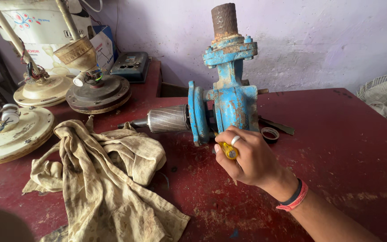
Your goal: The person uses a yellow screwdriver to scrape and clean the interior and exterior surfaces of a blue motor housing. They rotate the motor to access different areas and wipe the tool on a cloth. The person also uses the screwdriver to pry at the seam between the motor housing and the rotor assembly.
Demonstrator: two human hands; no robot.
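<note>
On scuffed red table [346,148], right hand [247,159] gripping yellow-handled screwdriver [228,151], rusty blue pump [227,96]

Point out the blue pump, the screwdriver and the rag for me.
pump [232,105], head view, on its blue housing
screwdriver [229,151], head view, on its yellow handle
rag [108,175], head view, on the middle folds

a repair workshop: dismantled ceiling fan motors [98,93], greasy rag [104,175], worn red workbench [346,148].
</note>
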